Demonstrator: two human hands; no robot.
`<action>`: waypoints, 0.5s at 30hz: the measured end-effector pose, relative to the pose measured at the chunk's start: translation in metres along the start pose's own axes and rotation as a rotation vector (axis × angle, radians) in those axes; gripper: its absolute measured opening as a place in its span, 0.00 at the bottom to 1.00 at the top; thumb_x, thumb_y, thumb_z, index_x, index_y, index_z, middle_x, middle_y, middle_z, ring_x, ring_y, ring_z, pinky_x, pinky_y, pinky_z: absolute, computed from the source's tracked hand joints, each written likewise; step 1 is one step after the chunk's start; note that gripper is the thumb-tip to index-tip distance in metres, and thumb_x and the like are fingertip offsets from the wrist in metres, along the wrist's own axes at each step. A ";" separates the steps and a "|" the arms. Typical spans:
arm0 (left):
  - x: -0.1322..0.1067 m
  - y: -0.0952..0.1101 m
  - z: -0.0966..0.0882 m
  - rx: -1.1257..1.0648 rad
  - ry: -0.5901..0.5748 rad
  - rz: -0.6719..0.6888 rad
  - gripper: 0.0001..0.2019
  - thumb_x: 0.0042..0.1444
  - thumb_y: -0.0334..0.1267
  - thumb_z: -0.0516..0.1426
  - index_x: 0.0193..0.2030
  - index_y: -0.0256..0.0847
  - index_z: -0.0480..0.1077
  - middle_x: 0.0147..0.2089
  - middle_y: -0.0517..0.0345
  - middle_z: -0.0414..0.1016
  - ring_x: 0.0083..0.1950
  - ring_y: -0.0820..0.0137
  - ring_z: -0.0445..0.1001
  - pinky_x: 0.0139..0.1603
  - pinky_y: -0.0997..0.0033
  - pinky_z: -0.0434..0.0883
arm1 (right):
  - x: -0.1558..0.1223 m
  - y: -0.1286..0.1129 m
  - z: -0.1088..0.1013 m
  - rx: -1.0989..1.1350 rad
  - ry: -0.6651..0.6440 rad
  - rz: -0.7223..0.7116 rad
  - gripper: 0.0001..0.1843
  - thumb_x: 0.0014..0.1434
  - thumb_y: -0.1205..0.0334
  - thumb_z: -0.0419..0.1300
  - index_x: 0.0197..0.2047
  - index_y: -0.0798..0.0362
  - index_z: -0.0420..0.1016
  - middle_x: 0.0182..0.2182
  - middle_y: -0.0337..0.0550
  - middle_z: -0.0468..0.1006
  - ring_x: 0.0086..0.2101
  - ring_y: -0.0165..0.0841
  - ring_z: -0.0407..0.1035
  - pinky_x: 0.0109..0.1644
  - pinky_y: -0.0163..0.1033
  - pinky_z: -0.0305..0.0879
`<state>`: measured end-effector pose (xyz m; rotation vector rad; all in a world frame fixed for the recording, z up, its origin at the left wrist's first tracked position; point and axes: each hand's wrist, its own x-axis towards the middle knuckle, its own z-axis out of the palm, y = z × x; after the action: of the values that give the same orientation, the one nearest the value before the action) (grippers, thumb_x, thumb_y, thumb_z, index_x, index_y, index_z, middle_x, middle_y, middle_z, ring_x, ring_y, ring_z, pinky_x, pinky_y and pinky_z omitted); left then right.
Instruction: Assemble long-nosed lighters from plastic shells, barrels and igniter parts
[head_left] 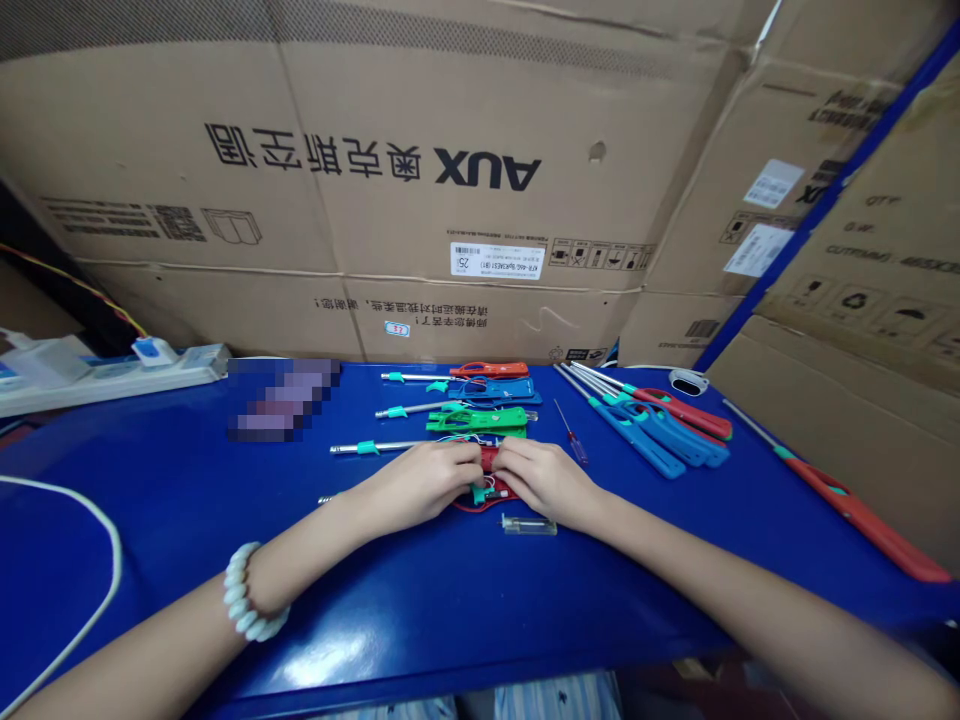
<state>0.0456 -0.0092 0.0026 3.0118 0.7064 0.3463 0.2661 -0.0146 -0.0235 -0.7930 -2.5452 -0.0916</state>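
Note:
My left hand (427, 482) and my right hand (551, 482) meet over an opened red stick lighter (489, 460) on the blue table. Both have bent fingers closed on its parts; fingertips hide exactly which ones. Between them show a teal trigger (480, 493), thin white wire and a small dark piece. Just below my right hand lies a clear fuel tank (529, 525). Beyond the hands, opened green (480, 421), blue (491, 389) and red (491, 370) lighter shells lie in a row, with metal tubes pointing left.
A small screwdriver (576, 445) lies right of the hands. Several closed stick lighters (652, 440) are piled farther right, near a white-rimmed dark device (688, 381). One red lighter (862, 515) lies apart at the right edge. Cardboard (360, 230) walls the back; a power strip (187, 366) sits left.

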 end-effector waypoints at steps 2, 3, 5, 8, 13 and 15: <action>0.000 -0.001 0.001 0.003 0.000 0.000 0.10 0.62 0.28 0.49 0.38 0.38 0.71 0.39 0.54 0.72 0.38 0.69 0.73 0.38 0.74 0.68 | 0.000 -0.002 -0.001 0.059 0.003 0.060 0.10 0.67 0.66 0.48 0.37 0.54 0.68 0.32 0.44 0.72 0.32 0.33 0.68 0.36 0.35 0.66; 0.000 -0.001 0.001 0.005 0.003 -0.002 0.10 0.62 0.28 0.49 0.38 0.38 0.71 0.39 0.54 0.72 0.38 0.69 0.73 0.38 0.74 0.68 | 0.001 -0.003 -0.001 0.084 0.004 0.079 0.09 0.66 0.66 0.48 0.37 0.54 0.68 0.32 0.44 0.71 0.31 0.33 0.68 0.35 0.35 0.66; -0.001 -0.001 0.002 0.007 0.013 -0.009 0.09 0.62 0.27 0.49 0.37 0.38 0.70 0.38 0.54 0.72 0.36 0.70 0.72 0.36 0.74 0.67 | 0.001 -0.004 -0.001 0.128 0.012 0.106 0.08 0.65 0.66 0.49 0.36 0.54 0.68 0.32 0.43 0.71 0.31 0.32 0.68 0.35 0.35 0.65; 0.000 -0.001 0.002 0.000 0.028 -0.019 0.09 0.61 0.27 0.49 0.37 0.38 0.69 0.38 0.55 0.71 0.35 0.71 0.72 0.34 0.75 0.67 | 0.002 -0.005 -0.001 0.190 0.034 0.148 0.07 0.64 0.68 0.50 0.35 0.53 0.67 0.31 0.42 0.71 0.30 0.31 0.67 0.35 0.34 0.64; 0.000 0.000 0.002 0.009 0.019 -0.031 0.08 0.61 0.27 0.50 0.36 0.37 0.69 0.37 0.55 0.71 0.34 0.70 0.72 0.34 0.74 0.68 | 0.002 -0.006 0.001 0.284 0.052 0.219 0.06 0.62 0.69 0.52 0.34 0.53 0.67 0.30 0.39 0.69 0.27 0.28 0.64 0.30 0.32 0.60; 0.000 0.000 0.003 0.026 0.017 -0.026 0.08 0.61 0.27 0.50 0.35 0.36 0.70 0.37 0.55 0.72 0.35 0.69 0.72 0.35 0.74 0.68 | 0.002 -0.006 0.002 0.307 0.059 0.241 0.06 0.62 0.69 0.52 0.33 0.53 0.67 0.29 0.39 0.69 0.26 0.28 0.63 0.29 0.31 0.58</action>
<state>0.0463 -0.0096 0.0001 3.0248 0.7568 0.3648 0.2600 -0.0183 -0.0241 -0.9468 -2.3116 0.3399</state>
